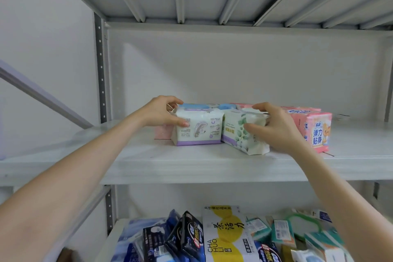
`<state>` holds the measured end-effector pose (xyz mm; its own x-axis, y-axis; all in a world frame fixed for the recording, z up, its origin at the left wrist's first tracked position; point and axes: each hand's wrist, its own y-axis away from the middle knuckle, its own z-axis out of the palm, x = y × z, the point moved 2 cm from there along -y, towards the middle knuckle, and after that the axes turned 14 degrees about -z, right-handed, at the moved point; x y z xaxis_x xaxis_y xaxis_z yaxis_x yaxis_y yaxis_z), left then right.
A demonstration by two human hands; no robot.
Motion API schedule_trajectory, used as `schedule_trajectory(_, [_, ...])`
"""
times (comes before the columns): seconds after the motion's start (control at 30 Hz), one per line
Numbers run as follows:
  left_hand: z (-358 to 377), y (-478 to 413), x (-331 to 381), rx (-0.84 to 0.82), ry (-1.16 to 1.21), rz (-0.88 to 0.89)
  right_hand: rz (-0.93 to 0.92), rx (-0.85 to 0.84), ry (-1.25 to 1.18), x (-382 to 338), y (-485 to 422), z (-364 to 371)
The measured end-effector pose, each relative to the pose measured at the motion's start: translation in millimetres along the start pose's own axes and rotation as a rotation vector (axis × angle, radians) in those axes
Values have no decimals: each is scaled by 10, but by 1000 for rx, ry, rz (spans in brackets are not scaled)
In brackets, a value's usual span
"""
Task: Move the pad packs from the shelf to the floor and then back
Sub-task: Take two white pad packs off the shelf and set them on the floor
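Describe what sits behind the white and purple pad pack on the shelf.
Behind the white and purple pack, gripped by the left hand, a blue pack shows only its top edge, and a pale pink pack peeks out to its left. Their remaining parts are covered.

You're facing a pink pack point(316, 132) at right: blue chars read 弹力贴身; the logo above them is too small to read. Leaf-print pack point(236, 132), centre: green chars run sideways, not legible. White-and-purple pack point(197, 130), left: fine print only, unreadable. Lower down, a yellow-and-white tissue pack point(225, 238) reads 茶活力, plus CHA HUO LI in Latin letters. Dark packs point(187, 234) beside it: red and white lettering, too blurred.
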<state>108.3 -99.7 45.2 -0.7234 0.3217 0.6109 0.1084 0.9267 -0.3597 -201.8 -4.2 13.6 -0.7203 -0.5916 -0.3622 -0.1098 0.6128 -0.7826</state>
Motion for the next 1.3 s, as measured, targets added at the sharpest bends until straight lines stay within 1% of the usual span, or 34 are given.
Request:
schedule_trajectory(0.1, [-22, 50, -17, -53, 0, -19, 69, 7, -16, 26, 19, -13])
schedule_trajectory(0.2, [14, 64, 13, -81, -50, -31, 169, -33, 70, 15, 1, 53])
schedule_trajectory(0.3, [34, 99, 68, -30, -70, -27, 236, -39, 139, -16, -23, 104])
schedule_trajectory(0.43, [42, 275, 112, 62, -56, -33, 225, 43, 123, -54, 24, 118])
schedule_trajectory(0.53, [43, 488, 130, 129, -9, -58, 198, 88, 67, -73, 101, 88])
schedule_trajectory(0.7, [34, 898, 106, 235, 156, -116, 148, 123, -88, -109, 253, 13])
schedule_trajectory(0.87, [51, 1260, 212, 338, 243, -126, 85, 265, -228, -202, 525, -107])
schedule_trajectory(0.97, [93, 1469, 261, 350, 293, -134, 95, 320, -309, -263, 720, -196])
schedule_trajectory(1.1, [181, 1817, 334, 355, 348, -133, 135, 352, -394, -345, 1037, -367])
schedule_trajectory(1.3, [464, 2557, 261, 306, 466, -194, 236, 344, -488, -439, 1748, -635])
